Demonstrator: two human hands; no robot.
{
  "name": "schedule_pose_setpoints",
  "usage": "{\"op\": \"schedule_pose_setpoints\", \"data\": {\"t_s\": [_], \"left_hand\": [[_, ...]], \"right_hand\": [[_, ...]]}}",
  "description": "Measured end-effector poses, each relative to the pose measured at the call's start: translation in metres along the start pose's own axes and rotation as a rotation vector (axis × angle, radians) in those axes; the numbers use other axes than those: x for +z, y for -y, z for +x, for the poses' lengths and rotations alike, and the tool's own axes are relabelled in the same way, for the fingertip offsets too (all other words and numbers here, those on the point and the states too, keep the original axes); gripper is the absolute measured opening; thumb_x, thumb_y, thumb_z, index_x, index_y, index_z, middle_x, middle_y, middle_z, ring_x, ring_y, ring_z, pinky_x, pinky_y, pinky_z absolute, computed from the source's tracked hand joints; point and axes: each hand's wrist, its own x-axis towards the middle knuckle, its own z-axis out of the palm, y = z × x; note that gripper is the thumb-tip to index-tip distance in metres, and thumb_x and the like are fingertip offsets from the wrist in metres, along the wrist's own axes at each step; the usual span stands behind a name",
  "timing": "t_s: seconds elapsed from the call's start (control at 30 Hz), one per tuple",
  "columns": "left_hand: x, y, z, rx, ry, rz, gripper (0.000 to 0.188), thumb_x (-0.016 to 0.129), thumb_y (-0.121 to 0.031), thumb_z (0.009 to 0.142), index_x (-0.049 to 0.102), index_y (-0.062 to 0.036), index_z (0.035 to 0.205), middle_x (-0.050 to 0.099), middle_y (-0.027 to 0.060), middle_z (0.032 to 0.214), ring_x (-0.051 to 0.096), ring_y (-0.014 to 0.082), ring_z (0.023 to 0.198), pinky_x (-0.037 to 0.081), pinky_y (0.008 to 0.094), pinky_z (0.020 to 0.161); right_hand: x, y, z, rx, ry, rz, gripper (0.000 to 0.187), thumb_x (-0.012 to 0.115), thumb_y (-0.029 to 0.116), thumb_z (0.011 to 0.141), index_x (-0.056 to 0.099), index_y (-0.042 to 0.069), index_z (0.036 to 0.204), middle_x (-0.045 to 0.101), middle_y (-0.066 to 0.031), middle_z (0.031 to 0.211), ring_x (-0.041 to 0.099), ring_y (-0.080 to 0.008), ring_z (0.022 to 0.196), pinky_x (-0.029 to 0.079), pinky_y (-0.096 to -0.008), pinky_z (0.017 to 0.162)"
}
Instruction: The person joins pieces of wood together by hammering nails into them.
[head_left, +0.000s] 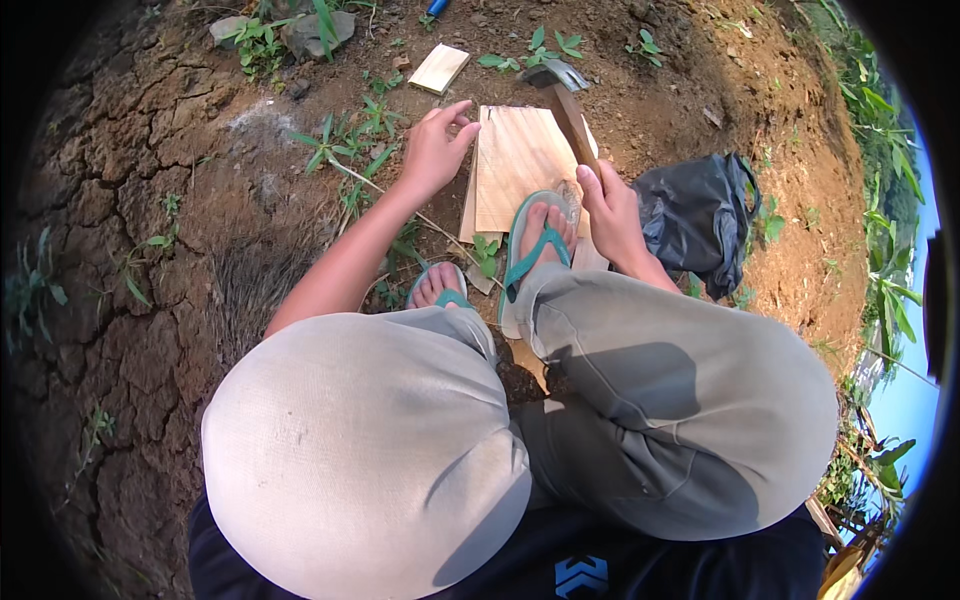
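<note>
Right hand: The person's right hand (610, 210) is closing snugly round the lower handle of a hammer (570, 118), its thumb lying along the wood; gripping this well away from the head is probably giving the tool room to swing

Hammer: It is slanting over the far right part of the boards, its metal head pointing past their far edge; how high it is hovering, one cannot tell

Left hand: The left hand (436, 152) is hovering half open at the far left corner, fingers curling and thumb apart; whether it is touching the wood or pinching anything small, one cannot tell, but it is seemingly steadying that corner

Boards: Two pale wooden boards (515, 165) are lying overlapped on the ground between the hands, the lower one peeking out along the left; a dark sliver (488, 113), possibly a nail, is showing near the far left corner

Right foot: A sandalled right foot (545, 240) is resting over the near edge of the boards, likely serving as a clamp while the hands are working farther out

Black bag: A plastic bag (695, 215) is slumping just right of the right hand, perhaps sitting there for easy reach

Small block: A pale wooden block (439, 69) is lying beyond the left hand, apart from the boards
</note>
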Motion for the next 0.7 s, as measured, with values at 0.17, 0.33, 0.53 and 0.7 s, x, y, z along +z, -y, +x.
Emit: {"op": "schedule_pose_setpoints", "data": {"t_s": [0.17, 0.33, 0.53, 0.7], "left_hand": [[0.014, 0.008, 0.018, 0.187, -0.022, 0.106, 0.024, 0.073, -0.02, 0.094, 0.079, -0.0161, 0.117, 0.069, 0.0094, 0.101, 0.065, 0.0206, 0.082, 0.053, 0.0337, 0.076], [0.024, 0.005, 0.013, 0.191, -0.084, 0.098, 0.02, 0.071, -0.019, 0.094, 0.08, -0.0124, 0.111, 0.069, 0.0096, 0.1, 0.067, 0.0225, 0.085, 0.053, 0.0347, 0.077], [0.024, 0.0, 0.011, 0.225, -0.117, 0.14, 0.02, 0.072, -0.019, 0.094, 0.08, -0.0106, 0.11, 0.069, 0.0104, 0.101, 0.067, 0.0263, 0.086, 0.054, 0.0365, 0.077], [0.025, 0.009, 0.016, 0.236, -0.125, 0.158, 0.018, 0.071, -0.019, 0.094, 0.081, -0.0137, 0.109, 0.068, 0.0102, 0.1, 0.067, 0.0278, 0.087, 0.054, 0.0377, 0.078]], "right_hand": [[0.003, -0.008, -0.009, 0.076, 0.086, 0.064, 0.039, 0.052, 0.037, 0.108, 0.057, 0.001, 0.096, 0.051, -0.0057, 0.066, 0.046, -0.0128, 0.063, 0.038, -0.0325, 0.057], [0.005, -0.001, -0.012, 0.113, 0.137, -0.016, 0.037, 0.052, 0.035, 0.108, 0.057, 0.0, 0.1, 0.058, -0.0145, 0.068, 0.057, -0.0201, 0.063, 0.045, -0.0365, 0.059], [0.008, 0.006, -0.014, 0.013, 0.128, -0.055, 0.034, 0.052, 0.036, 0.107, 0.053, 0.002, 0.104, 0.064, -0.0224, 0.068, 0.069, -0.0383, 0.064, 0.051, -0.0475, 0.059], [0.013, -0.004, -0.005, -0.083, 0.164, -0.331, 0.031, 0.05, 0.035, 0.107, 0.051, 0.004, 0.108, 0.067, -0.0272, 0.074, 0.066, -0.0526, 0.076, 0.051, -0.0578, 0.065]]}}
